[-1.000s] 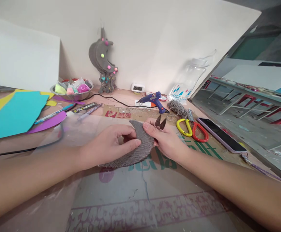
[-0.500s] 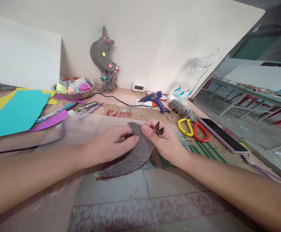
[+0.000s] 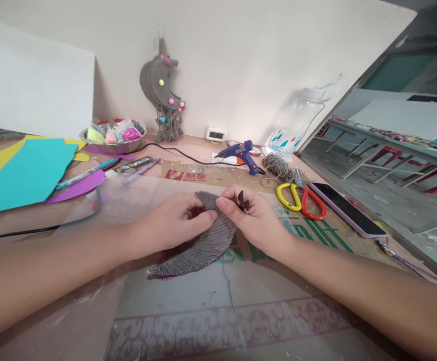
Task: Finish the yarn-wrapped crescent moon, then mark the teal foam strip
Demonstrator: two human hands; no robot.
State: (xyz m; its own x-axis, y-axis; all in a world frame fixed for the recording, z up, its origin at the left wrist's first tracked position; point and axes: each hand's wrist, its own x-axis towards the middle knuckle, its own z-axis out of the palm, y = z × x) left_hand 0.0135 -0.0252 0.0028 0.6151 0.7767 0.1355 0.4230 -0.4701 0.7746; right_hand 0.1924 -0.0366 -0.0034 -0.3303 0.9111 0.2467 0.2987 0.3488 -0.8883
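Between my hands is a crescent moon wrapped in grey yarn [image 3: 203, 250], its lower tip pointing left just above the plastic table sheet. My left hand [image 3: 173, 220] grips its inner edge between thumb and bent fingers. My right hand [image 3: 254, 220] pinches the upper part, thumb on the front face, fingers behind. A dark brown, pointed ornament [image 3: 243, 201] sticks up at the right hand's fingers; it looks like a ring, though how it is attached is unclear. A thin grey strand [image 3: 228, 286] runs over the sheet below the crescent.
A glue gun [image 3: 237, 154], a yarn bundle [image 3: 278, 168], scissors with yellow and red handles [image 3: 312, 203] and a phone [image 3: 346, 208] lie behind and right. A clear jug [image 3: 293, 125] stands at the wall. Left are coloured sheets [image 3: 26, 175], pens and a metal bowl [image 3: 117, 145].
My right hand has shifted slightly left along the crescent's upper part, and the brown ornament has turned with it. The left hand keeps its grip.
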